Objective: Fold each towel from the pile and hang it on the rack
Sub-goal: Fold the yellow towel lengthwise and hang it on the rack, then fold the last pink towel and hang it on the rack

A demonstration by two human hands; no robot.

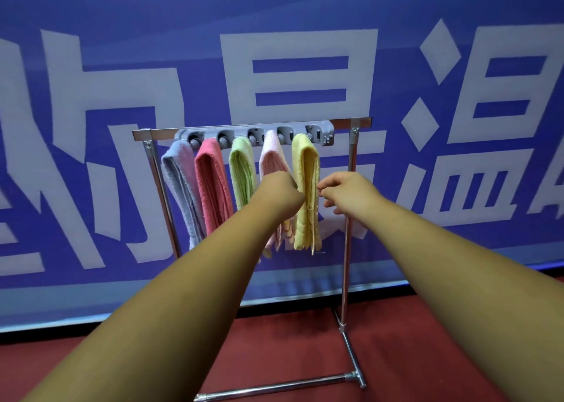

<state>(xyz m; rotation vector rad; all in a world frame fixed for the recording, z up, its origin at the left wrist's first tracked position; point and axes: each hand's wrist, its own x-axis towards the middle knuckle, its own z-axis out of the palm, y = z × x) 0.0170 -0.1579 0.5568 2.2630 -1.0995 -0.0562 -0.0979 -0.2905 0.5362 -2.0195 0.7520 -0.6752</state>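
Far centre: chrome rack [346, 249]. Stands on the red floor [412, 356], in front of a blue banner [91, 20] printed with large white characters. Carries a grey hook strip [238, 132] along the top bar.

On the hook strip, left to right: lavender towel [180, 188], deep pink towel [212, 185], green towel [242, 172], pale pink towel [273, 154], yellow towel [305, 163]. All five folded into narrow strips and hung side by side, close together.

Yellow towel: hangs at the right end of the strip, just left of the right upright of the rack. Reaches lower than the green towel. Shows loose threads at the bottom edge.

Left hand [280, 194]: reaches in from near left on a bare forearm, back of the hand toward the camera. Covers the middle of the pale pink towel and meets the left edge of the yellow towel. Fingers hidden behind the hand; cannot tell whether apart, together or clamped on cloth.

Right hand [351, 194]: reaches in from near right on a bare forearm, level with the left hand. Fingers [331, 185] curled, tips just beside the right edge of the yellow towel. Thumb and forefinger close together; cannot tell whether clamped on the towel edge or merely next to it.
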